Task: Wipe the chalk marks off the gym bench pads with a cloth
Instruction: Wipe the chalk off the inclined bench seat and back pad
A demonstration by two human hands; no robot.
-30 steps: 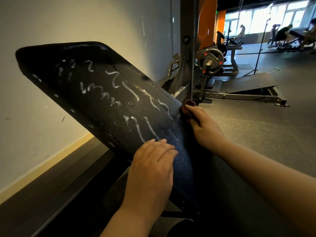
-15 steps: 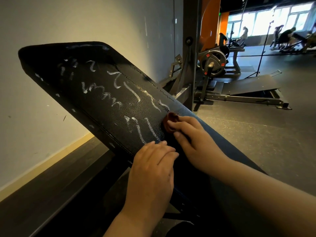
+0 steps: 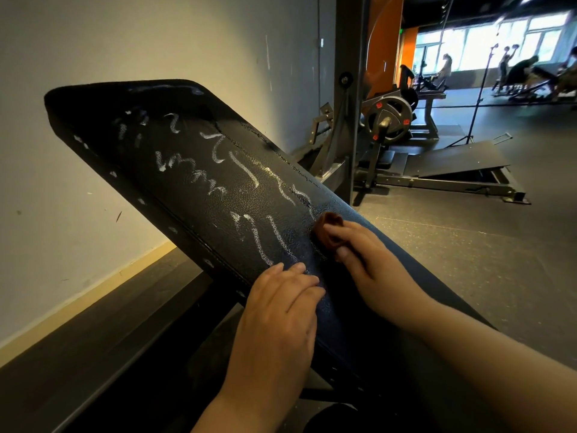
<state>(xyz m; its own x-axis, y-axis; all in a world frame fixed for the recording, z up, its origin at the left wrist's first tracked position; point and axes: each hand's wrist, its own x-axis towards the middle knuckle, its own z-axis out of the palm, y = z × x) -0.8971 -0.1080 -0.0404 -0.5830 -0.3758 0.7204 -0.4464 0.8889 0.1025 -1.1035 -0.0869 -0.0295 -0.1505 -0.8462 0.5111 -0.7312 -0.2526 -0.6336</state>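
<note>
Head view: black bench pad (image 3: 193, 189) tilted, long axis running from raised far end at upper left down to near end at lower right.
Chalk marks (image 3: 246, 173): white squiggles strewn over pad's upper and middle face.
Cloth (image 3: 327, 229): brown, wadded, lying mid-length on pad near its right edge, just beside the nearest strokes.
Right hand (image 3: 371, 260): reaching in across pad's right edge, fingers curled round cloth, pressing it to pad.
Left hand (image 3: 281, 314): palm down on pad's lower face, fingers straight and close together, holding nothing.
Beyond pad: pale wall (image 3: 93, 57) left, weight plate (image 3: 388, 118) right.
</note>
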